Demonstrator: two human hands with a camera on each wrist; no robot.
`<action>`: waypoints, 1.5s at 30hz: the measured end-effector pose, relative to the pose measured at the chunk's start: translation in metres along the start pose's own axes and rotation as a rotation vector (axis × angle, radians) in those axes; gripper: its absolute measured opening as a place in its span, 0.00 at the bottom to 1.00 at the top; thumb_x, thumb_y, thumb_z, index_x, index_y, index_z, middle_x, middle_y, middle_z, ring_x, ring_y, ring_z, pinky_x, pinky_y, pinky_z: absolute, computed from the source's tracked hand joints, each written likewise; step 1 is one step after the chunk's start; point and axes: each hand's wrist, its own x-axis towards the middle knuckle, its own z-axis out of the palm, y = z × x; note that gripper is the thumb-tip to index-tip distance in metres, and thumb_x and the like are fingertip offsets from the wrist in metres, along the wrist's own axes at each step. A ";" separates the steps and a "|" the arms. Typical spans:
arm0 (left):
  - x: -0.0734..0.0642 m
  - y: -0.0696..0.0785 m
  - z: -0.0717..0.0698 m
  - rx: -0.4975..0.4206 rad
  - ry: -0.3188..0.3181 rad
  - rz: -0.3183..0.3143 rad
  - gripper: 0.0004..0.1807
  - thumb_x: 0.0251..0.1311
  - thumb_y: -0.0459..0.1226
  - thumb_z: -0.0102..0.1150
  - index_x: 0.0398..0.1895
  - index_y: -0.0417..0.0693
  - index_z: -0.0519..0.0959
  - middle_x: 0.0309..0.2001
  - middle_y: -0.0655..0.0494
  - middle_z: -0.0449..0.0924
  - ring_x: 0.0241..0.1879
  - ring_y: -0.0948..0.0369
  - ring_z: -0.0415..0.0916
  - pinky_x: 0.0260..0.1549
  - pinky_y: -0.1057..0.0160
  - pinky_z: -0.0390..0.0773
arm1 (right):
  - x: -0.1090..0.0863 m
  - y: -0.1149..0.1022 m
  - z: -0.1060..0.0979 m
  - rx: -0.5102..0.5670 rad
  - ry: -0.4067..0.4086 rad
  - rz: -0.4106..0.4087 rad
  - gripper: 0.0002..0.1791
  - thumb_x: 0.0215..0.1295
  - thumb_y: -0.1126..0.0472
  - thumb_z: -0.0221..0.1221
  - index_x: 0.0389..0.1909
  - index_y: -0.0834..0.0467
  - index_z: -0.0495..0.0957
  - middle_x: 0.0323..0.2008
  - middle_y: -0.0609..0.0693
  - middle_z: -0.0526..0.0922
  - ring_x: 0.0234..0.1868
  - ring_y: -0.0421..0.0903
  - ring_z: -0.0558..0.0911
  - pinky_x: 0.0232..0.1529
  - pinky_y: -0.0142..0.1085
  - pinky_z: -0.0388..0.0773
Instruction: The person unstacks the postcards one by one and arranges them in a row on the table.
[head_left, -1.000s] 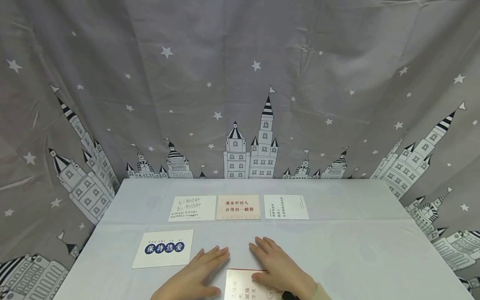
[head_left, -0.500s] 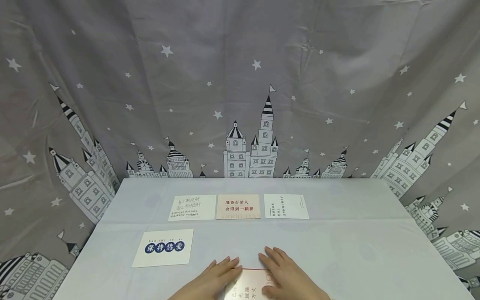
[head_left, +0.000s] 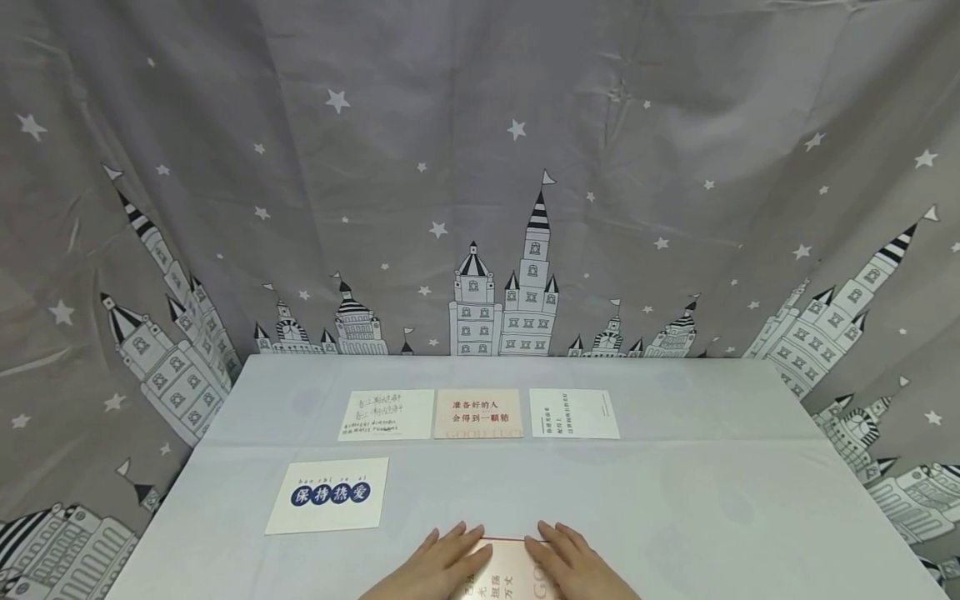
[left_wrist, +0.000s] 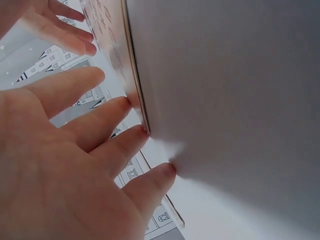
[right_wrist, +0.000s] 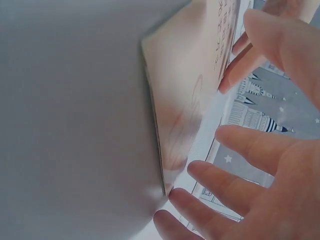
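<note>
At the front edge of the head view lies a pale pink postcard (head_left: pixel 501 575) with vertical lettering and a thin red far edge. Its near part is cut off by the frame. My left hand (head_left: pixel 435 571) lies along its left side, fingers extended, tips near the far corner. In the left wrist view those fingertips touch the card's thin layered edge (left_wrist: pixel 136 65); whether it is one card or a few stacked, I cannot tell. On the other side, my right hand (head_left: pixel 581 571) also has straight fingers, and in the right wrist view they meet the card's corner (right_wrist: pixel 167 187).
Three postcards form a row at the back: a handwritten white one (head_left: pixel 386 415), a pinkish one (head_left: pixel 478 429) and a white one with vertical text (head_left: pixel 592 417). A white card with blue circles (head_left: pixel 330 512) lies front left. Behind the white table (head_left: pixel 712 500) hangs a grey castle-print curtain (head_left: pixel 600 108).
Both hands have drawn back toward the front edge. The left hand has also moved right, up to the pink postcard. The dark object under the right wrist is out of sight.
</note>
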 end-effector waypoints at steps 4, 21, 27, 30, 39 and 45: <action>0.001 0.003 0.003 0.001 -0.007 -0.007 0.41 0.64 0.64 0.42 0.67 0.43 0.68 0.67 0.44 0.65 0.64 0.44 0.63 0.55 0.38 0.67 | -0.006 -0.002 0.007 -0.027 0.093 -0.034 0.41 0.60 0.33 0.55 0.60 0.62 0.72 0.56 0.62 0.74 0.51 0.63 0.76 0.41 0.47 0.82; 0.000 0.007 0.013 0.127 0.123 0.039 0.38 0.65 0.62 0.42 0.63 0.42 0.72 0.62 0.47 0.71 0.59 0.49 0.70 0.53 0.47 0.73 | -0.018 0.001 0.032 -0.201 0.294 -0.109 0.39 0.55 0.31 0.59 0.58 0.56 0.76 0.54 0.59 0.77 0.49 0.56 0.78 0.39 0.41 0.82; 0.000 0.006 0.013 0.107 0.145 0.065 0.37 0.65 0.61 0.43 0.63 0.42 0.72 0.61 0.47 0.71 0.58 0.48 0.70 0.53 0.47 0.73 | -0.015 0.003 0.028 -0.249 0.309 -0.175 0.39 0.55 0.32 0.60 0.56 0.59 0.76 0.52 0.57 0.78 0.46 0.51 0.78 0.40 0.38 0.81; 0.000 0.006 0.013 0.076 0.137 0.060 0.37 0.66 0.61 0.44 0.64 0.42 0.71 0.61 0.48 0.71 0.59 0.47 0.69 0.53 0.46 0.72 | -0.015 0.003 0.026 -0.242 0.277 -0.175 0.38 0.56 0.33 0.59 0.56 0.59 0.76 0.52 0.57 0.78 0.46 0.51 0.78 0.41 0.38 0.81; -0.002 0.005 0.005 0.052 0.107 0.051 0.39 0.64 0.62 0.44 0.65 0.43 0.69 0.65 0.49 0.68 0.62 0.48 0.66 0.56 0.45 0.69 | -0.013 -0.001 0.014 -0.105 0.184 -0.099 0.39 0.59 0.33 0.56 0.59 0.60 0.74 0.54 0.58 0.76 0.49 0.56 0.77 0.40 0.44 0.82; -0.002 0.003 -0.001 0.026 0.109 0.012 0.42 0.59 0.66 0.46 0.66 0.45 0.69 0.67 0.50 0.66 0.64 0.49 0.64 0.60 0.46 0.66 | -0.007 -0.001 0.003 -0.043 0.122 -0.091 0.41 0.59 0.32 0.56 0.59 0.62 0.73 0.56 0.59 0.74 0.51 0.55 0.75 0.42 0.43 0.81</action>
